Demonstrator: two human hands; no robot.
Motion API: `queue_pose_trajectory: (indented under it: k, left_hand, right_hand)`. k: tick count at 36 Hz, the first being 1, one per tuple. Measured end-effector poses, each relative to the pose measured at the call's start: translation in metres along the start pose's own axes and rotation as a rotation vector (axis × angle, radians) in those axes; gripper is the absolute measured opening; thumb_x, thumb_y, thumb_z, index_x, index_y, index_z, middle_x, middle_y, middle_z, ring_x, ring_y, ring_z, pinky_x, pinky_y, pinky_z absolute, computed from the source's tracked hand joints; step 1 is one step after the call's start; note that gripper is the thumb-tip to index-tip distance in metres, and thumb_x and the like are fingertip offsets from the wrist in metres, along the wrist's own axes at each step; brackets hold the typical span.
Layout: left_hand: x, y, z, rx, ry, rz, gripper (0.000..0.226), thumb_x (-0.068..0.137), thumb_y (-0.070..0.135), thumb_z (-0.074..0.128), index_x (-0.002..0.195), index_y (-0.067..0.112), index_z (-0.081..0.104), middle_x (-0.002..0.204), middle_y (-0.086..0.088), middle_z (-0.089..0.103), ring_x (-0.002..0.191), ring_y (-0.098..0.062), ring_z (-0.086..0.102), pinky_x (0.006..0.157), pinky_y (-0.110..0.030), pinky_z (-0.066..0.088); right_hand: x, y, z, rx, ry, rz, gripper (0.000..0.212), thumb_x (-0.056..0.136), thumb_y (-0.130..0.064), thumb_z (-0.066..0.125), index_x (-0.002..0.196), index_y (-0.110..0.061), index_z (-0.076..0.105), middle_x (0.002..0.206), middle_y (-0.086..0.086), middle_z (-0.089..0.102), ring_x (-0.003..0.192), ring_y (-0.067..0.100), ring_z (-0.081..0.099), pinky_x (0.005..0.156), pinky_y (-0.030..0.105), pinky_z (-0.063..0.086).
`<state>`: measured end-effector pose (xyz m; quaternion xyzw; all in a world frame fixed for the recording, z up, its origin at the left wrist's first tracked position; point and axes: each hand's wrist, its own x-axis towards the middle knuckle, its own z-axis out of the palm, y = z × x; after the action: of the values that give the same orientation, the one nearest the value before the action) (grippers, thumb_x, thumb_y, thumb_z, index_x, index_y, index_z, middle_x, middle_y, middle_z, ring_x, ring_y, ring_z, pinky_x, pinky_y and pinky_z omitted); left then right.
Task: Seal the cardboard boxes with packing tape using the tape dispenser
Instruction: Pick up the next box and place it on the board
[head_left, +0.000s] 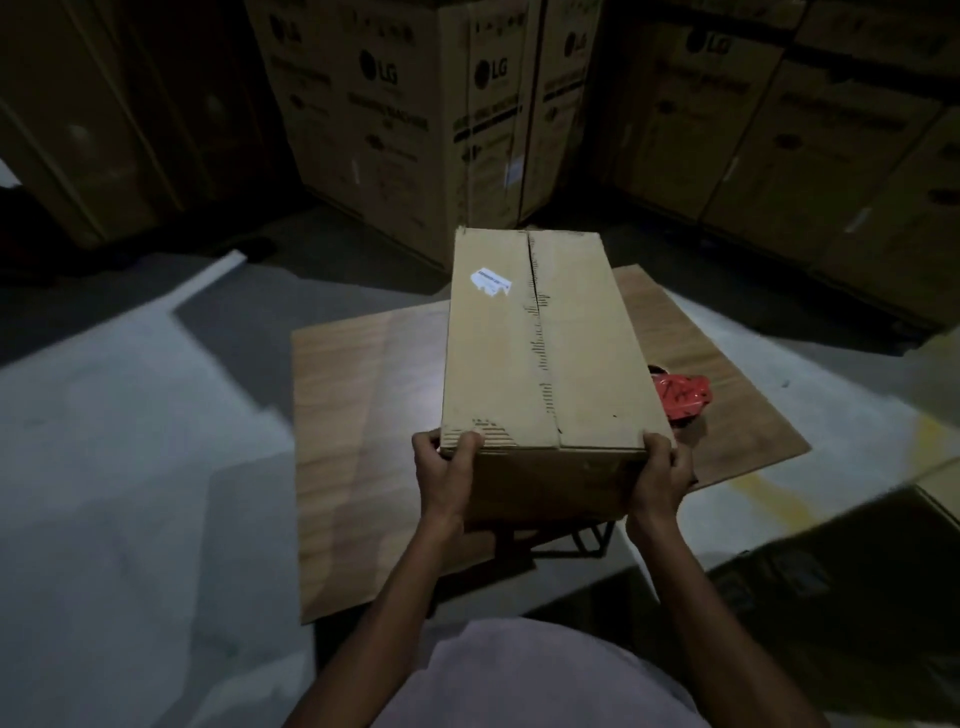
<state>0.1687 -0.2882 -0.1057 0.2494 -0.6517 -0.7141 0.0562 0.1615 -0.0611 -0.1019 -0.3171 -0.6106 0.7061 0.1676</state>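
Stacked cartons (395, 119): large printed boxes, LG marks legible, ranged across the far side and down the right; dim light, other print unreadable.

Floor (130, 441): pale grey, with a yellow painted mark at right.

Board (353, 415): flat wood-grain sheet, raised above the floor; dark metal legs show under its near edge. Whether the box rests on it or is held just above it cannot be told.

Box (545, 343): plain brown cardboard, oblong, over the middle of the board. Long axis runs away from the person, far end tipped slightly left. Top flaps closed, their seam running lengthwise down the top, a little right of centre; whether tape covers the seam cannot be told. Near end faces the person.

Label (491, 282): small torn white sticker on the left flap, toward the far end.

Left hand (448, 480): clamped on the near left corner of the box, thumb over the top edge, fingers curled round the side.

Right hand (662, 480): clamped on the near right corner, thumb at the top edge, fingers wrapped round the right side.

Dispenser (683, 397): red, lying on the board just right of the box, partly hidden behind its right edge; untouched by either hand.
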Motion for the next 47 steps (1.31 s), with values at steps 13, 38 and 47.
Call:
queue_pose_trajectory:
  k: [13, 38, 47]
  left_hand:
    - [0.009, 0.055, 0.050, 0.627, 0.102, 0.260, 0.044, 0.093, 0.048, 0.061, 0.125, 0.023, 0.047, 0.133, -0.004, 0.053, 0.116, -0.025, 0.055, 0.091, -0.040, 0.045]
    - [-0.076, 0.039, 0.152, 1.108, 0.065, 0.505, 0.056, 0.096, 0.042, 0.061, 0.145, 0.020, 0.045, 0.161, -0.015, 0.029, 0.152, -0.038, 0.017, 0.120, -0.053, 0.021]
    - [-0.052, 0.021, 0.188, 1.244, -0.198, 0.513, 0.068, 0.098, 0.067, 0.035, 0.151, 0.024, 0.035, 0.166, -0.011, 0.020, 0.155, -0.032, 0.008, 0.124, -0.053, 0.003]
  right_hand:
    - [0.034, -0.008, -0.037, -0.020, -0.191, 0.039, 0.046, 0.075, -0.050, 0.068, 0.114, -0.024, 0.066, 0.113, 0.001, 0.070, 0.104, 0.020, 0.067, 0.091, 0.049, 0.055]
    - [0.157, -0.014, -0.100, -0.509, -0.310, 0.386, 0.020, 0.104, -0.022, 0.060, 0.119, -0.008, 0.060, 0.129, 0.020, 0.061, 0.120, 0.040, 0.059, 0.102, 0.051, 0.049]
    - [0.171, 0.012, -0.086, -0.704, -0.381, 0.279, 0.025, 0.097, -0.003, 0.065, 0.120, 0.007, 0.063, 0.120, 0.029, 0.067, 0.110, 0.047, 0.067, 0.097, 0.063, 0.055]
